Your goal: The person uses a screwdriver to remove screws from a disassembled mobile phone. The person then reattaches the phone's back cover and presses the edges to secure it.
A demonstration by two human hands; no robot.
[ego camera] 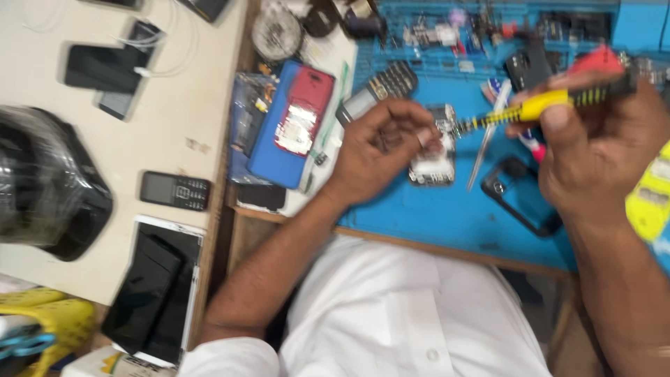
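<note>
The right hand [600,157] has its grip closed around a yellow-and-black screwdriver [541,105], thumb pressed along the handle. The tool's long axis runs nearly level across the view, tilting slightly down toward the left; its red cap end sits up at the right, and its thin metal tip points left, toward an opened phone board [434,157] lying on the blue mat [447,216]. The tip ends right at the upper edge of that board, though blur hides whether it touches. The left hand [380,150] rests over the board's left side, fingers curled with thumb and forefinger pinched together near the tip; whether a small part sits between them cannot be told. Just right of the board, a pair of metal tweezers [488,139] lies slanted on the mat, and beyond it a black phone frame [520,199]. Left of the left hand, a keypad phone [380,89] lies at an angle, and further left a red phone [303,112] rests on a blue case. On the pale worktop [167,132] at far left sit another small keypad phone [174,190] and a dark tablet [157,290].
</note>
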